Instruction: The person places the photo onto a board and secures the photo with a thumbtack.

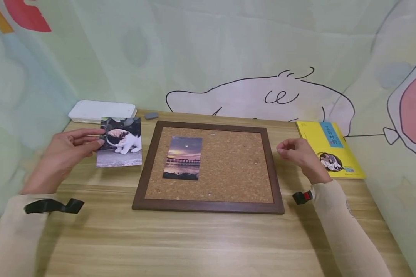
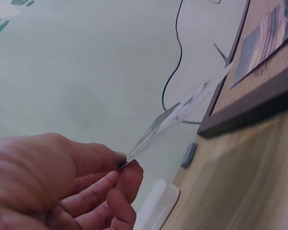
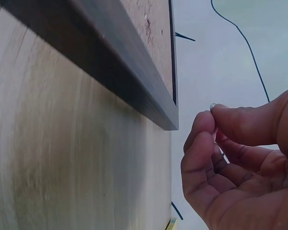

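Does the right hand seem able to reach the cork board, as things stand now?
Probably yes: the right hand is beside the cork board, at its right, and only the brown frame seems to lie between them.

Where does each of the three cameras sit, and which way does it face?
Head: on the person's head, looking forward and down at the corkboard; the left hand, right hand and sleeved forearms show.
Left wrist: worn there, looking past the left hand, which pinches the cat photo; only that hand shows.
Right wrist: worn there, looking at the right hand near the corkboard's frame; only that hand shows.
Shared: head and left wrist both show the pier photo.
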A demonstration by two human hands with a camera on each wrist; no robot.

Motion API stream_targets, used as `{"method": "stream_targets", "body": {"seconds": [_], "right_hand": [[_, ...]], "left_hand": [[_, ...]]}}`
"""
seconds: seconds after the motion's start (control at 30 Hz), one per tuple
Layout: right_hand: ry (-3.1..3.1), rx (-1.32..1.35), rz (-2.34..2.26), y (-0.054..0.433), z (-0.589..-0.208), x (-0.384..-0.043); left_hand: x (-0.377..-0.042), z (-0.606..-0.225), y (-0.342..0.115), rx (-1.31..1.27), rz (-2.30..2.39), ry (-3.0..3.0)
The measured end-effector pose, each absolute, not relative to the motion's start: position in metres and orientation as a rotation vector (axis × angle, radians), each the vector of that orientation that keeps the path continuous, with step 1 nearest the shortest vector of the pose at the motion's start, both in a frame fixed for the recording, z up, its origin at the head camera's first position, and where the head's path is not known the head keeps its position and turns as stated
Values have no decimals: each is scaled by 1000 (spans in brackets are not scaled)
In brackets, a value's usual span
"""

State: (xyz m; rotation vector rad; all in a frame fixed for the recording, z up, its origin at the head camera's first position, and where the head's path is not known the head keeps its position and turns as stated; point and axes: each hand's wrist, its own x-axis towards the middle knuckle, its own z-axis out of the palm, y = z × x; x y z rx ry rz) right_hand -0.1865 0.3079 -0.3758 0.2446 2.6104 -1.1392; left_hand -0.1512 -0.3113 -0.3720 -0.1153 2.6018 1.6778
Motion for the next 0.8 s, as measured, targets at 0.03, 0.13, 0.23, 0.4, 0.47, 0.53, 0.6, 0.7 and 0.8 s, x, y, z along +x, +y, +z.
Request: {"method": "stream_targets", "body": {"seconds": [0.03, 0.13, 0.23, 0.4, 0.47, 0.53, 0.6, 0.7, 0.8], "right_hand": [[2610, 243, -1151, 307, -376, -186], [2617, 216, -1190, 306, -376, -185], [2601, 193, -1246, 305, -376, -183], [2525, 178, -1354, 304, -376, -181], [2504, 180, -1380, 302, -375, -180], [2487, 176, -1397, 300, -375, -180], [2481, 164, -1417, 297, -375, -180], [2451, 123, -1492, 295, -376, -181], [2385, 87, -1603, 292, -377, -180]], "left_hand": [[-152, -371, -306, -112, 1665, 2606], [-153, -369, -291, -92, 1641, 2594], [-156, -368, -278, -56, 1659, 2548], [-162, -370, -259, 15, 1699, 2500], [-165, -370, -252, 36, 1695, 2495], [-166, -370, -244, 54, 1681, 2494], [-167, -370, -236, 66, 1663, 2490], [-168, -370, -223, 79, 1639, 2474], [-169, -370, -211, 94, 1612, 2462]]}}
